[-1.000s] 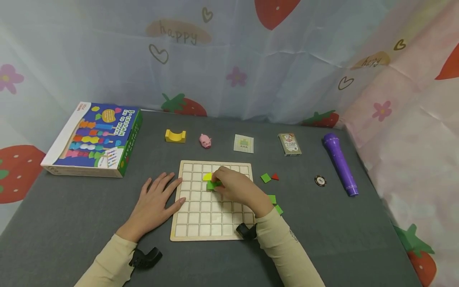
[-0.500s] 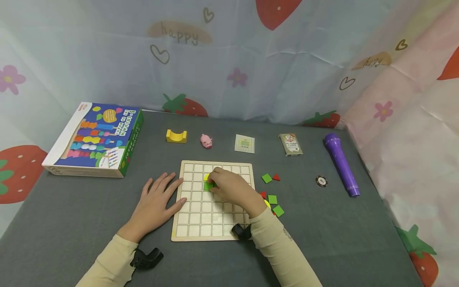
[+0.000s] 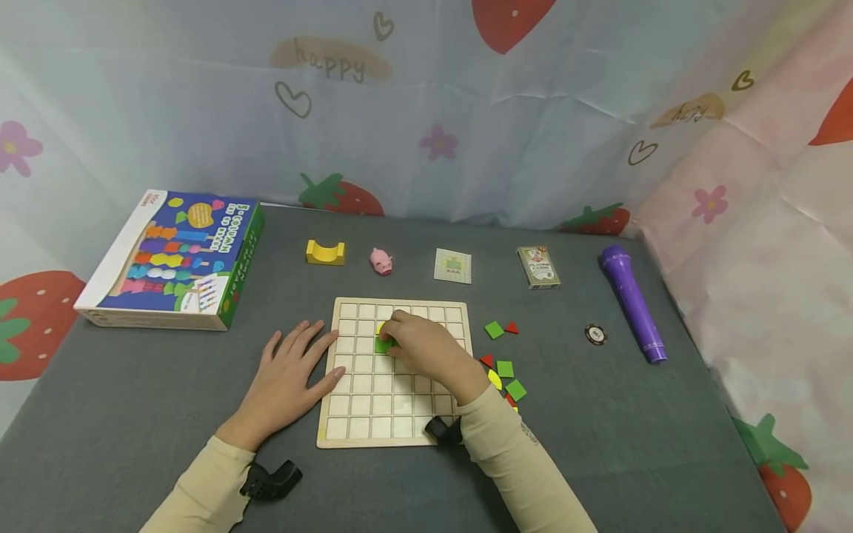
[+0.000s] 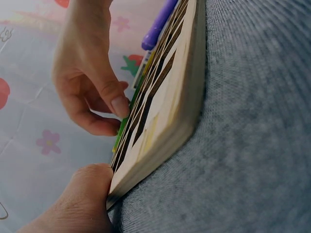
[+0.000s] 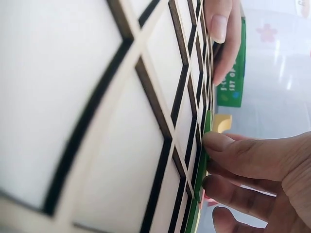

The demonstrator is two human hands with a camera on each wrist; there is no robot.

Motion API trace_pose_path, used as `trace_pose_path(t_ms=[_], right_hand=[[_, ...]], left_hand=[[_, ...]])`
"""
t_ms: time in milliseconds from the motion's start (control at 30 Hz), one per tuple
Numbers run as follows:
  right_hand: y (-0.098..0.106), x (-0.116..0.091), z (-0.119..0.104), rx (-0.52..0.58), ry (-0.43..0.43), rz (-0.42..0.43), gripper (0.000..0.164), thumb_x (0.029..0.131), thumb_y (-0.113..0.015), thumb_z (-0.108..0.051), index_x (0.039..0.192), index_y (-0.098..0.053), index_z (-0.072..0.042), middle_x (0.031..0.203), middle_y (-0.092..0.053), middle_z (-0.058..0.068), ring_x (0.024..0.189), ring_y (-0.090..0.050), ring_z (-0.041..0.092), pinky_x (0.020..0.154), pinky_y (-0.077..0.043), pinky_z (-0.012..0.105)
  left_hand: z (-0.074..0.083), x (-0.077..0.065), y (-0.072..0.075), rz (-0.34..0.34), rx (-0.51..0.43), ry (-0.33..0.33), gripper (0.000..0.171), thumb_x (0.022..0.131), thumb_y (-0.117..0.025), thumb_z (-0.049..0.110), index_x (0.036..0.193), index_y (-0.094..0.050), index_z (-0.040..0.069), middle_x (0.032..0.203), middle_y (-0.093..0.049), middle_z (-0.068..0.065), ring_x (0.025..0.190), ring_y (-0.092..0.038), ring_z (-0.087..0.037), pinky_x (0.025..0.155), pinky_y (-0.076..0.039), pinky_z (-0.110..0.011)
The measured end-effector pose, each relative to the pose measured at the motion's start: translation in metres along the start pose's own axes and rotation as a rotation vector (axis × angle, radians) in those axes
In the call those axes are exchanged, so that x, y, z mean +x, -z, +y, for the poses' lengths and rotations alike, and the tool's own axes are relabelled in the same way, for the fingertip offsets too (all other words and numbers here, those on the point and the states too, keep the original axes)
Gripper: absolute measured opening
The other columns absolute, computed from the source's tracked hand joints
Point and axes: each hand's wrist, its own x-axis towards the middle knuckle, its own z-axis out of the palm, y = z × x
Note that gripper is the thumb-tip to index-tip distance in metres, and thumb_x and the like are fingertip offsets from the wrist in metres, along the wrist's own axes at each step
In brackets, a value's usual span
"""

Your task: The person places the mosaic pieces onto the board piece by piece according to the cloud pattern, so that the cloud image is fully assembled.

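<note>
A wooden grid board [image 3: 360, 406] lies on the grey table. My right hand [image 3: 429, 348] is over its upper middle, thumb and fingers pinching a green square tile [image 3: 383, 345] low at the grid. In the right wrist view the thumb [image 5: 221, 142] presses on the green tile [image 5: 204, 162], and more green shows below it. A yellow piece [image 3: 380, 327], partly hidden by the fingers, sits just behind the tile. My left hand [image 3: 283, 381] lies flat with fingers spread, its index fingertip and thumb touching the board's left edge.
Right of the board lie green squares [image 3: 504, 369], red triangles [image 3: 511, 327] and yellow pieces [image 3: 494, 379]. Behind stand a yellow block [image 3: 325, 253], toy pig [image 3: 381, 261], pattern card [image 3: 453, 266] and card box [image 3: 538, 267]. A chip [image 3: 596, 334], purple flashlight [image 3: 633, 303] and game box [image 3: 173, 259] flank these.
My right hand has shifted slightly left with the green tile. Its forearm moved left too, uncovering red and yellow pieces beside the board. My left hand stays in place.
</note>
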Motion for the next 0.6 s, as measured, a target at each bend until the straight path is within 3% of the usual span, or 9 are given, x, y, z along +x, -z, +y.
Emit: trace_pose_path(t_ms=[267,400,600], right_hand=[[-0.001,-0.002,0.001,0.007,-0.009,-0.001,0.023,0.089,-0.070,-0.021,0.111,-0.069,-0.015,0.106,-0.061,-0.003,0.093,-0.063,0.009,0.081,-0.052,0.025],[0.006,-0.008,0.007,0.050,-0.001,0.069,0.017,0.090,-0.069,-0.018,0.106,-0.069,-0.013,0.103,-0.061,-0.002,0.088,-0.062,0.011,0.076,-0.052,0.027],[0.031,-0.027,0.035,0.102,-0.089,0.147,0.017,0.089,-0.069,-0.013,0.106,-0.067,-0.011,0.104,-0.062,0.001,0.088,-0.062,0.015,0.074,-0.053,0.031]], left_hand=[[0.001,-0.001,0.000,-0.004,-0.003,0.001,0.064,0.091,-0.055,0.053,0.144,-0.045,0.019,0.149,-0.039,-0.013,0.141,-0.028,-0.034,0.110,-0.015,-0.062],[0.001,-0.001,0.000,-0.002,-0.007,0.000,0.065,0.091,-0.055,0.053,0.144,-0.045,0.018,0.149,-0.039,-0.013,0.141,-0.028,-0.035,0.110,-0.015,-0.062],[0.000,-0.001,-0.001,0.007,-0.022,-0.004,0.064,0.091,-0.057,0.052,0.144,-0.045,0.018,0.149,-0.039,-0.013,0.140,-0.028,-0.035,0.110,-0.015,-0.063]])
